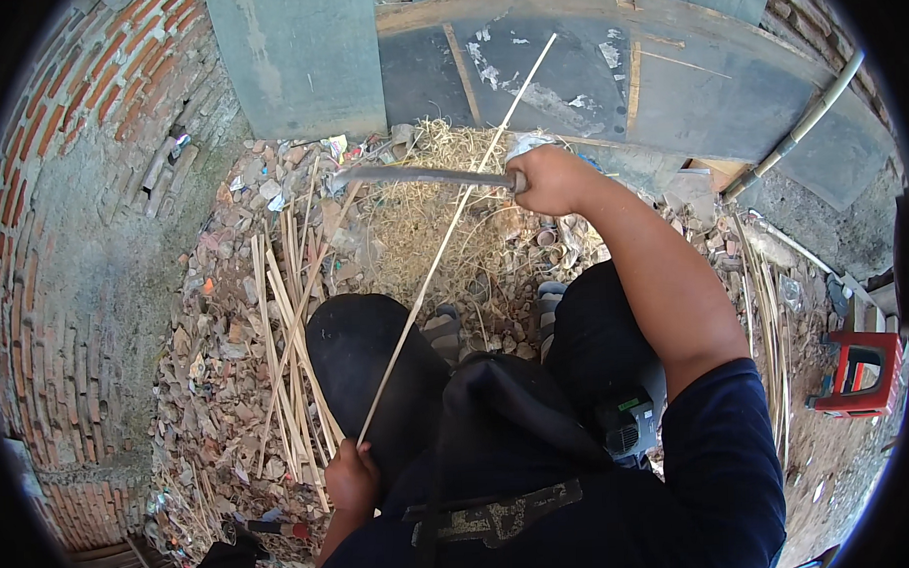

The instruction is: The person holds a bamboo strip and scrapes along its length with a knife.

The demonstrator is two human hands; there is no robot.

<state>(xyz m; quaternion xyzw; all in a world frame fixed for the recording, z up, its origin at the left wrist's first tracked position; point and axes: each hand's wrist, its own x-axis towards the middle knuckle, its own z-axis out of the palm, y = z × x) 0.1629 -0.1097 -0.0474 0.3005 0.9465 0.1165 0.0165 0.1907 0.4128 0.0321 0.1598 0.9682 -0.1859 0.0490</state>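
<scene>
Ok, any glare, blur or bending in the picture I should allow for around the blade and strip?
In the head view, the brick wall bows at left; the machete looks pale at its tip, perhaps from glare or blur; the bamboo strip reads clearly; the dark trousers lose detail; a bluish-white fringe edges the lower right rim.

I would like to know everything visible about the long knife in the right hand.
The long knife has a narrow, dark grey blade, apparently metal, lighter toward its tip. It points left, nearly level across the picture, over straw-like shavings. The right hand grips its handle, hiding most of it. The blade crosses a thin pale strip in this view; whether they touch is unclear.
</scene>
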